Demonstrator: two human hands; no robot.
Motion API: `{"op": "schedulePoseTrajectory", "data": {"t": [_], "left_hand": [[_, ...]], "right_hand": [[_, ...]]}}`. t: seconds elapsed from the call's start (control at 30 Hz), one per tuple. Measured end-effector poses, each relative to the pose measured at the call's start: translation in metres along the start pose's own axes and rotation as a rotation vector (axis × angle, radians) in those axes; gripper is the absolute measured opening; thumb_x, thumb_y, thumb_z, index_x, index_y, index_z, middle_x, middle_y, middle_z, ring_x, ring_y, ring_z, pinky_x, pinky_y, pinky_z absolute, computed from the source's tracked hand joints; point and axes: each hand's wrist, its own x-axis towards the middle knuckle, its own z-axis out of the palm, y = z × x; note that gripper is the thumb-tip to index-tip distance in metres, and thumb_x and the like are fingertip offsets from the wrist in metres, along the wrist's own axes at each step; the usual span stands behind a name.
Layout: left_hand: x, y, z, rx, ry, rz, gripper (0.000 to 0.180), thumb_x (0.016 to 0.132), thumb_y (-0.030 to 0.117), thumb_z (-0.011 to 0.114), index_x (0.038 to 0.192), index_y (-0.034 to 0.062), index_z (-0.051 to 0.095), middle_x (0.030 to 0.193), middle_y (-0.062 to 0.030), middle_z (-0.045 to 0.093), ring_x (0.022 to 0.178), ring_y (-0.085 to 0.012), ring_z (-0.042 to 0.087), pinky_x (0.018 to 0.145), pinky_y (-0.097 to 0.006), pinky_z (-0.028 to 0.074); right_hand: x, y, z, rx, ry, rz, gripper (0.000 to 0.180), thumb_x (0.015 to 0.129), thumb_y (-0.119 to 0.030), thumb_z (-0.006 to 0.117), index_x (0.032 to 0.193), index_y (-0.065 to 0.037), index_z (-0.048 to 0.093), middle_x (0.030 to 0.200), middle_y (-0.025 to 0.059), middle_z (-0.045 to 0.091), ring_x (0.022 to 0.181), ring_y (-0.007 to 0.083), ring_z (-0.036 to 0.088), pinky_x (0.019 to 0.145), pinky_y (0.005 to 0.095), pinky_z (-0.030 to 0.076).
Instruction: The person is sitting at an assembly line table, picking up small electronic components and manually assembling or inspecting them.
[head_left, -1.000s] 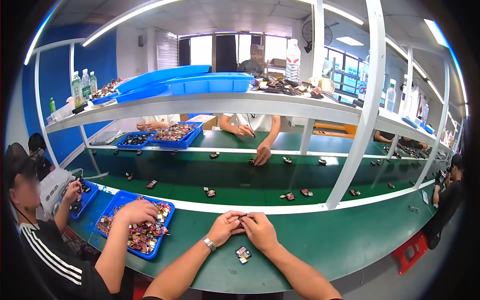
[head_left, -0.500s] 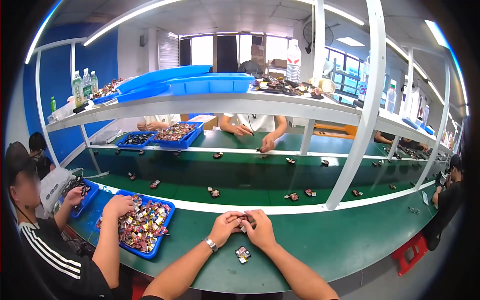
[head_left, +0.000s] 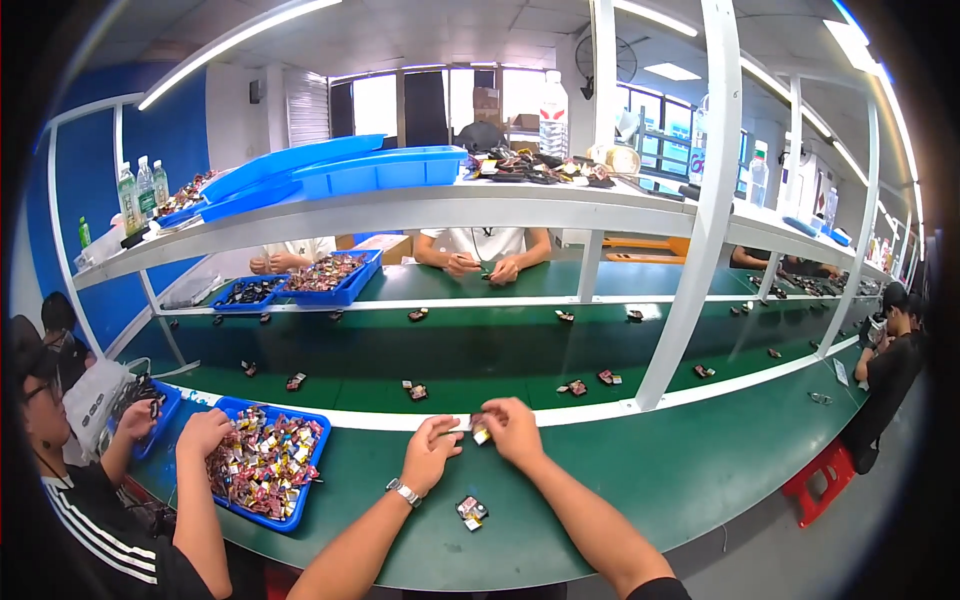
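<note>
My right hand (head_left: 512, 432) pinches a small dark piece with a white-and-yellow tab (head_left: 481, 434) above the far side of the green work surface (head_left: 590, 470). Beside it, a short gap to the left, my left hand (head_left: 432, 453) is empty, its fingers apart and slightly curled. Below both hands, nearer my body, lies a small black module (head_left: 471, 512) with a white-and-yellow part at its lower edge. A blue tray (head_left: 322, 452) heaped with small reddish, white and yellow parts stands to the left of my left hand.
A co-worker's hand (head_left: 205, 432) is at the tray's left rim. Ahead, past a white rail (head_left: 375, 420), several small modules lie on the green belt (head_left: 480, 362). A white post (head_left: 690, 250) and shelf (head_left: 400, 215) stand ahead. A red stool (head_left: 820, 485) is at right.
My hands have come apart, and the small piece now sits in my right hand alone. My left hand has opened. The view has shifted slightly to the right.
</note>
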Motion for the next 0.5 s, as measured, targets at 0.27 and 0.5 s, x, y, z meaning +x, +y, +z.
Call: {"op": "schedulePoseTrajectory", "data": {"t": [0.27, 0.5], "left_hand": [[0.004, -0.004, 0.005, 0.052, -0.100, -0.034, 0.025, 0.094, 0.001, 0.052, 0.118, -0.0030, 0.054, 0.122, -0.0151, 0.061, 0.110, -0.0241, 0.062, 0.089, -0.035, 0.055], [0.001, -0.003, -0.008, 0.063, -0.091, -0.024, 0.022, 0.093, 0.001, 0.053, 0.114, -0.0026, 0.056, 0.117, -0.0147, 0.063, 0.105, -0.0214, 0.063, 0.086, -0.033, 0.055]], "right_hand": [[0.053, 0.077, -0.007, -0.259, 0.135, 0.193, 0.017, 0.077, -0.009, 0.072, 0.092, -0.002, 0.069, 0.089, 0.0141, 0.067, 0.080, 0.0267, 0.067, 0.078, 0.0365, 0.054], [0.042, 0.080, -0.102, -0.873, 0.354, 0.209, 0.047, 0.070, -0.022, 0.076, 0.108, -0.002, 0.057, 0.113, 0.0180, 0.055, 0.107, 0.0382, 0.050, 0.088, 0.0469, 0.047]]}}
